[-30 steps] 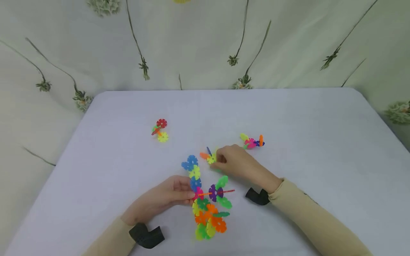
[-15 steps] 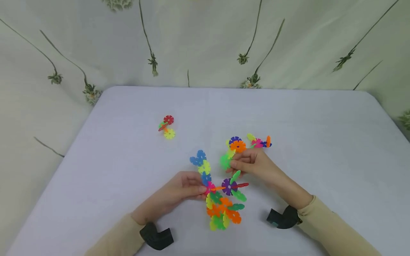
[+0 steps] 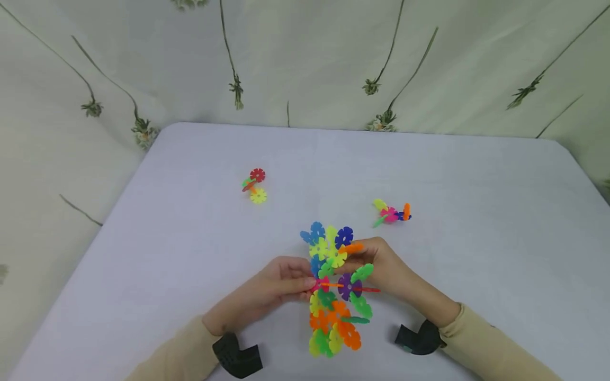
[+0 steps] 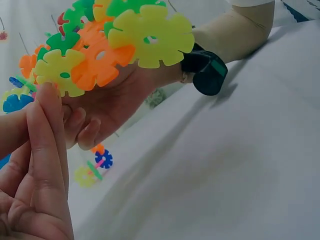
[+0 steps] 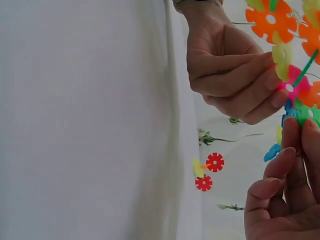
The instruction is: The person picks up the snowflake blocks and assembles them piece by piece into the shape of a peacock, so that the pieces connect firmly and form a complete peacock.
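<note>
In the head view, my left hand point(image 3: 271, 290) pinches a tall cluster of interlocking snowflake discs point(image 3: 340, 312) by its pink disc point(image 3: 320, 286). The cluster runs from blue discs at the top to orange, yellow and green ones below; a purple disc point(image 3: 349, 286) juts out to the right. My right hand point(image 3: 388, 270) pinches a smaller snowflake-disc piece of yellow, dark blue, orange and green point(image 3: 336, 256). This piece overlaps the cluster's upper part. In the right wrist view, the right fingertips grip a green disc point(image 5: 310, 113) right beside the pink one.
Two small snowflake-disc pieces lie on the white table point(image 3: 190, 243): a red, yellow and green one point(image 3: 258, 196) at the back left, a pink, blue and orange one point(image 3: 388, 214) beyond my right hand. Both wrists carry black mounts point(image 3: 236, 357). A flower-patterned cloth point(image 3: 324, 63) hangs behind the table.
My right hand has picked the smaller snowflake-disc piece off the table and carried it left and toward me, up to the cluster. My left hand keeps its pinch. The head view has shifted slightly.
</note>
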Tool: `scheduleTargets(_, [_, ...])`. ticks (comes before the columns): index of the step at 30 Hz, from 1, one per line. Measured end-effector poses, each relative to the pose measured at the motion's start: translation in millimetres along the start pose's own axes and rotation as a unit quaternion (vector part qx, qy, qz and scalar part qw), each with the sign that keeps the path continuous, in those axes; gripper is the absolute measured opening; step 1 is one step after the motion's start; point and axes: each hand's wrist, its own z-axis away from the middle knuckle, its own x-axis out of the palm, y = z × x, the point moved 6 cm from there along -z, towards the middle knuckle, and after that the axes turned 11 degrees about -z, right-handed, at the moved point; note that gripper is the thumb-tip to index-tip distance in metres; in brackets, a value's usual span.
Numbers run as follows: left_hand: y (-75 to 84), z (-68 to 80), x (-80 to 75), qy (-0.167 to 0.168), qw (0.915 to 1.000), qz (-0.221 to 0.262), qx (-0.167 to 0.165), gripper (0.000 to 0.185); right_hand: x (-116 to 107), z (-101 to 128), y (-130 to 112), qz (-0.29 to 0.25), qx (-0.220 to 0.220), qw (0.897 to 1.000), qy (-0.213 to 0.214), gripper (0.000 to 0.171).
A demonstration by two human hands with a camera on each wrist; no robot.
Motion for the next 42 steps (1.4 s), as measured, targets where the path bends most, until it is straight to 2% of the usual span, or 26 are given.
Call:
scheduleTargets(2, [-0.4, -0.9, 1.0, 0.003, 0.9999, 0.015, -0.002, 0.019, 2, 2, 0, 0.028, -0.019, 0.999, 0.003, 0.027])
scheduleTargets(6, [-4.0, -2.0, 4.0, 0.024, 0.9987, 0.04, -0.019, 0.02, 6, 8, -2, 0.087, -0.053, 0.995, 0.019, 0.019])
scheduleTargets(10, [-6.7, -3.0, 11.5, 0.039, 0.997, 0.06, -0.029, 0.012, 7, 13, -4, 0.113, -0.069, 0.991, 0.008, 0.014])
scheduleTargets(15, [-4.7, -6.1, 15.7, 0.031, 0.9971, 0.069, -0.01, 0.006, 7, 14, -12, 0.157, -0.072, 0.985, -0.006, 0.014])
scheduleTargets(19, [-4.5, -8.1, 14.2, 0.017, 0.9971, 0.074, -0.013, 0.009, 6, 14, -16, 0.161, -0.06, 0.985, -0.001, 0.015])
scheduleTargets(23, [-5.9, -7.6, 12.6, 0.015, 0.9959, 0.081, -0.039, 0.015, 5, 14, -18, 0.183, -0.068, 0.981, 0.003, 0.016])
scheduleTargets(27, [-6.7, -4.6, 13.1, 0.009, 0.9956, 0.071, -0.06, 0.033, 3, 12, -17, 0.205, -0.078, 0.976, -0.001, 0.018])
scheduleTargets(33, [-5.9, -5.4, 20.6, -0.019, 0.997, 0.054, -0.052, 0.054, 1, 10, -11, 0.197, -0.059, 0.978, -0.032, 0.026])
scheduleTargets(38, [-7.2, -5.3, 23.6, -0.011, 0.9968, 0.062, -0.05, 0.052, 3, 9, -9, 0.197, -0.06, 0.976, -0.071, 0.026])
scheduleTargets(42, [-8.1, -6.3, 24.4, 0.001, 0.996, 0.076, -0.046, 0.039, 5, 7, -9, 0.203, -0.091, 0.971, -0.089, 0.025])
